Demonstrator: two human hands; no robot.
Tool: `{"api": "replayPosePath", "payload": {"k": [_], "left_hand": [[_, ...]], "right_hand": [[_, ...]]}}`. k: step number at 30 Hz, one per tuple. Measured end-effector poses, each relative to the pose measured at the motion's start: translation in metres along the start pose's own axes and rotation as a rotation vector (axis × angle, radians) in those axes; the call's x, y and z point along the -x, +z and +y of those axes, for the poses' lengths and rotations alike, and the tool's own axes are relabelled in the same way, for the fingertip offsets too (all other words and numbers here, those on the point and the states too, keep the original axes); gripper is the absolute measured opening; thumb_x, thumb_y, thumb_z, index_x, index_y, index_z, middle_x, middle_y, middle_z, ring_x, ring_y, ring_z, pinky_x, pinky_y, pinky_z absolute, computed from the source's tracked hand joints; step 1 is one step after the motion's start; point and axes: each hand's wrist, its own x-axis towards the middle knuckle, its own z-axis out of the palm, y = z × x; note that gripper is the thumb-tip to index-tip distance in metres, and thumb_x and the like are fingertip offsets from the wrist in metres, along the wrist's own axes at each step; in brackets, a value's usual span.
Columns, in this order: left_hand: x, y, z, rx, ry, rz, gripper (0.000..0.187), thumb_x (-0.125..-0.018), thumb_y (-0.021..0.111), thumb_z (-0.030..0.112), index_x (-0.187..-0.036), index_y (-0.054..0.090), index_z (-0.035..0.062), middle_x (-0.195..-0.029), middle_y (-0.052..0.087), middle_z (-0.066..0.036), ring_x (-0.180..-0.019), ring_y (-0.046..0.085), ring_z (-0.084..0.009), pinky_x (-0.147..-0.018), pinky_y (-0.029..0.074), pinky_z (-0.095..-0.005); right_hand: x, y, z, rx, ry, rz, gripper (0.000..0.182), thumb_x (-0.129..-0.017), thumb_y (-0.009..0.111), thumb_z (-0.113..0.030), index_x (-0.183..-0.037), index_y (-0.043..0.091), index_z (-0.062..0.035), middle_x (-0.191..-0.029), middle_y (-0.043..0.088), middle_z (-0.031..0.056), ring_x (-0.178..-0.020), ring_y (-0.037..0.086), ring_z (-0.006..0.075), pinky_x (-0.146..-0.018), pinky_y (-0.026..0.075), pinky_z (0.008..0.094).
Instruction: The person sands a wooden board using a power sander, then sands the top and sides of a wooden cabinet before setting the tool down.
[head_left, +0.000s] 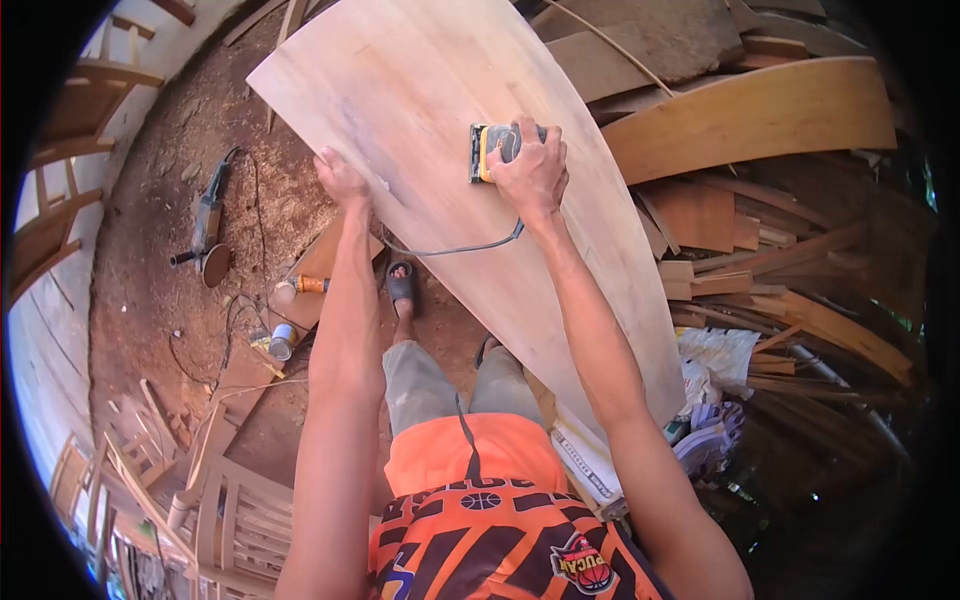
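Note:
A large pale wooden board [440, 110] lies slanted in front of me, its surface smooth with a darker greyish patch left of the middle. My right hand [535, 172] is wrapped round a yellow and black electric sander [490, 152], whose flat pad rests on the board. The sander's cord [450, 249] hangs from beneath my right wrist and loops left across the board's edge. At the board's left edge is my left hand [343, 180], its fingers at the rim; the grip underneath is partly hidden.
On the dirt floor at left lies an angle grinder [208, 225] with its cord. Nearer me are an orange-handled tool [300, 287] and a can [283, 341]. Stacked wood offcuts [740, 270] and a curved plank [760, 112] fill the right. Wooden chair frames [240, 520] stand at lower left.

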Motion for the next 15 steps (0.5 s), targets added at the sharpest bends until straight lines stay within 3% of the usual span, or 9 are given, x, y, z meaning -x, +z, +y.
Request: {"api": "replayPosePath", "payload": {"k": [4, 6, 8, 9, 10, 11, 12, 13, 15], "left_hand": [[-0.024, -0.003, -0.024, 0.089, 0.019, 0.018, 0.05, -0.116, 0.036, 0.036, -0.125, 0.057, -0.0089, -0.12, 0.066, -0.026, -0.106, 0.065, -0.0356, -0.094, 0.052, -0.049], [-0.028, -0.01, -0.017, -0.014, 0.017, -0.051, 0.051, -0.116, 0.035, 0.036, -0.132, 0.05, -0.01, -0.124, 0.062, -0.027, -0.108, 0.064, -0.0367, -0.095, 0.054, -0.0499], [-0.004, -0.014, 0.009, -0.204, 0.128, -0.136, 0.047, -0.117, 0.03, 0.03, -0.147, 0.032, -0.0059, -0.132, 0.054, -0.032, -0.107, 0.065, -0.0397, -0.098, 0.058, -0.0499], [0.01, -0.018, 0.026, -0.275, 0.229, -0.262, 0.055, -0.115, 0.032, 0.035, -0.153, 0.024, -0.005, -0.142, 0.042, -0.035, -0.129, 0.054, -0.0414, -0.099, 0.056, -0.0558], [-0.014, -0.033, -0.002, -0.859, 0.36, -0.078, 0.071, -0.113, 0.037, 0.046, -0.161, 0.016, -0.0019, -0.158, 0.023, -0.035, -0.149, 0.032, -0.0432, -0.105, 0.046, -0.0685], [-0.007, -0.037, 0.001, -1.04, 0.462, -0.094, 0.083, -0.109, 0.042, 0.055, -0.17, 0.006, 0.011, -0.172, 0.0, -0.028, -0.159, 0.01, -0.0449, -0.112, 0.028, -0.0787], [0.01, -0.04, -0.003, -1.106, 0.643, -0.223, 0.078, -0.11, 0.035, 0.059, -0.174, 0.003, 0.0261, -0.179, -0.012, -0.015, -0.165, -0.003, -0.041, -0.119, 0.008, -0.0827], [0.038, -0.037, -0.004, -1.111, 0.662, -0.242, 0.078, -0.11, 0.035, 0.059, -0.174, 0.003, 0.0261, -0.179, -0.012, -0.015, -0.165, -0.003, -0.041, -0.119, 0.008, -0.0827], [0.099, -0.025, -0.013, -1.473, 0.815, -0.57, 0.073, -0.11, 0.026, 0.065, -0.173, 0.007, 0.033, -0.181, -0.01, -0.003, -0.166, -0.012, -0.0306, -0.121, -0.002, -0.0822]], "right_hand": [[0.071, -0.016, 0.078, -0.057, 0.137, 0.063, 0.053, -0.082, 0.079, -0.024, -0.133, 0.066, -0.0161, -0.128, 0.055, 0.0193, -0.119, 0.059, 0.0419, -0.089, 0.06, 0.0564], [0.111, -0.022, 0.116, -0.049, 0.222, 0.073, 0.054, -0.082, 0.08, -0.024, -0.133, 0.066, -0.0162, -0.128, 0.055, 0.0193, -0.119, 0.059, 0.042, -0.088, 0.06, 0.0568], [0.149, -0.026, 0.156, -0.055, 0.271, 0.1, 0.054, -0.081, 0.08, -0.024, -0.133, 0.066, -0.0169, -0.127, 0.055, 0.0191, -0.12, 0.058, 0.0423, -0.087, 0.06, 0.0578], [0.168, -0.028, 0.177, -0.051, 0.315, 0.122, 0.054, -0.081, 0.08, -0.024, -0.133, 0.066, -0.0169, -0.127, 0.055, 0.0191, -0.12, 0.058, 0.0423, -0.087, 0.06, 0.0578], [0.188, -0.031, 0.196, -0.055, 0.361, 0.134, 0.053, -0.081, 0.081, -0.024, -0.132, 0.066, -0.0171, -0.127, 0.055, 0.019, -0.119, 0.058, 0.0423, -0.087, 0.06, 0.058], [0.205, -0.034, 0.213, -0.062, 0.401, 0.141, 0.053, -0.081, 0.081, -0.024, -0.131, 0.066, -0.0173, -0.127, 0.055, 0.0189, -0.119, 0.058, 0.0422, -0.087, 0.06, 0.0582], [0.221, -0.038, 0.233, -0.078, 0.429, 0.164, 0.052, -0.081, 0.08, -0.024, -0.131, 0.067, -0.018, -0.127, 0.056, 0.0184, -0.118, 0.059, 0.0421, -0.087, 0.06, 0.0576], [0.241, -0.044, 0.253, -0.088, 0.453, 0.17, 0.052, -0.081, 0.08, -0.024, -0.131, 0.067, -0.018, -0.127, 0.056, 0.0184, -0.118, 0.059, 0.0421, -0.087, 0.06, 0.0576], [0.27, -0.055, 0.291, -0.076, 0.535, 0.186, 0.052, -0.082, 0.08, -0.025, -0.131, 0.067, -0.0188, -0.127, 0.056, 0.0182, -0.117, 0.06, 0.0423, -0.088, 0.06, 0.057]]}}
